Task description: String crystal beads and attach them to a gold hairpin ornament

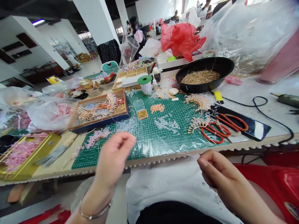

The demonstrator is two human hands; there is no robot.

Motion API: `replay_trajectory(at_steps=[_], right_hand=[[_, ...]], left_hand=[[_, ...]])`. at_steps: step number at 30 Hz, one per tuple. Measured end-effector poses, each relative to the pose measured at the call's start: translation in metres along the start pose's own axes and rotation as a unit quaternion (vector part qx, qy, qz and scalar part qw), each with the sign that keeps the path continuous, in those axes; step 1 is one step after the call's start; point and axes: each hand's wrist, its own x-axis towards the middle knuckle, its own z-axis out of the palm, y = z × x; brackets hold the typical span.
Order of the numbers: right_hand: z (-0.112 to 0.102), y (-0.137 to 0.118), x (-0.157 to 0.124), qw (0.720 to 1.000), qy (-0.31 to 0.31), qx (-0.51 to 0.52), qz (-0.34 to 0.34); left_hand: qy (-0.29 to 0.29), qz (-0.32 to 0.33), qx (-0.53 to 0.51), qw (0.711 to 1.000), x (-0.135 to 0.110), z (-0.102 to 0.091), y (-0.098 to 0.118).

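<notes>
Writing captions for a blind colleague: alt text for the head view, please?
The left hand and right hand pinch their fingertips at the near edge of a green cutting mat scattered with clear beads, with orange-handled tools at its right and a black pan of gold wires behind.

White pillars (95,21) — pale floor (90,67) beyond

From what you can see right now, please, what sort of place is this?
It is probably a workshop for handmade bead ornaments. A cutting mat is scattered with clear beads, a pan holds gold wire pieces, and pliers lie close by. Other people sit farther back.
</notes>
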Motion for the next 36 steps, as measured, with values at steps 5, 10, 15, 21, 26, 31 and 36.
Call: replay_trajectory(at_steps=[5, 10, 15, 21, 26, 31, 36], right_hand=[[0.021, -0.018, 0.007, 0.994, -0.06, 0.088, 0.01], [0.035, -0.029, 0.008, 0.994, -0.093, 0.046, -0.017], [-0.019, -0.041, 0.024, 0.972, -0.049, -0.189, -0.128], [-0.148, -0.058, 0.077, 0.83, 0.154, -0.517, -0.141], [-0.156, -0.058, 0.109, 0.752, 0.088, -0.639, -0.133], [-0.156, -0.06, 0.132, 0.738, 0.063, -0.664, -0.1], [-0.2, -0.065, 0.144, 0.768, 0.05, -0.636, -0.058]], left_hand=[[-0.255, 0.005, -0.077, 0.964, -0.012, 0.06, 0.012], [-0.19, 0.082, -0.22, 0.953, -0.001, 0.09, 0.035], [-0.206, 0.074, -0.25, 0.943, 0.028, 0.088, 0.055], [-0.281, -0.021, -0.31, 0.908, 0.095, 0.074, 0.092], [-0.313, 0.016, -0.183, 0.932, 0.151, 0.091, 0.127], [-0.304, 0.081, -0.093, 0.945, 0.201, 0.122, 0.146], [-0.294, 0.152, 0.029, 0.943, 0.238, 0.143, 0.158]])
